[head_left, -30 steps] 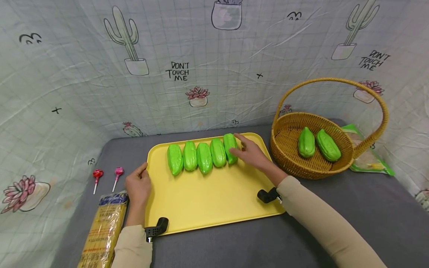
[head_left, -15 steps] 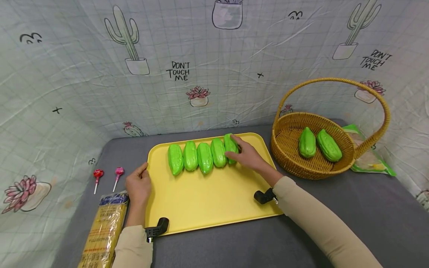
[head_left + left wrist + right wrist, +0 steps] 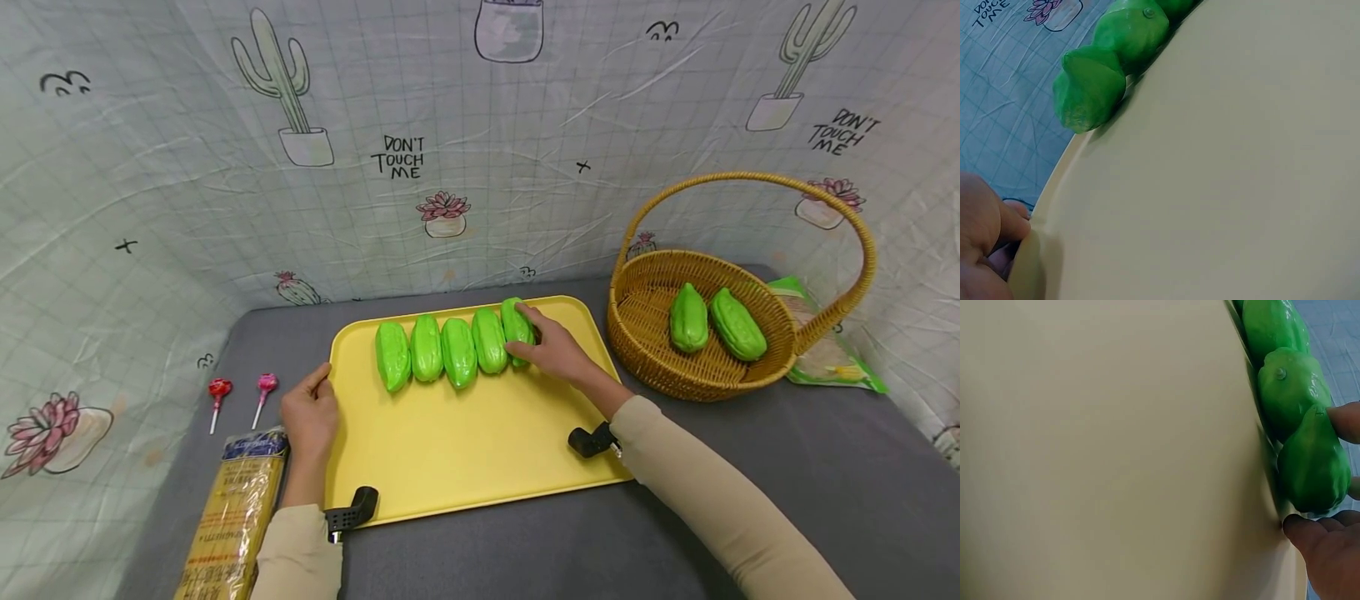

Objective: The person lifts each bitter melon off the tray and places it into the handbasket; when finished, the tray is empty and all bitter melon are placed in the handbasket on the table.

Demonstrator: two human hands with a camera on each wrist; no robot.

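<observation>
Several glossy green papayas (image 3: 460,354) lie side by side along the far part of a yellow tray (image 3: 465,442). My right hand (image 3: 553,343) grips the rightmost papaya (image 3: 516,325) from above, its thumb and fingers on either side. That papaya (image 3: 1314,465) shows between the digits in the right wrist view, touching or nearly touching its neighbour (image 3: 1291,390). At the tray's left edge my left hand (image 3: 310,414) holds the rim. The left wrist view shows its fingers against that rim (image 3: 1054,178), with part of the hand cut off by the frame.
Right of the tray stands a wicker basket (image 3: 675,379) with a tall handle and two more papayas (image 3: 688,318) inside. A green-edged packet (image 3: 832,367) lies behind it. On the left are a spaghetti packet (image 3: 232,517), a red lollipop (image 3: 219,389) and a pink lollipop (image 3: 267,383).
My right hand has shifted slightly left, its thumb now across the near end of the rightmost papaya. Since half a second ago it has stayed there. My left hand has not moved.
</observation>
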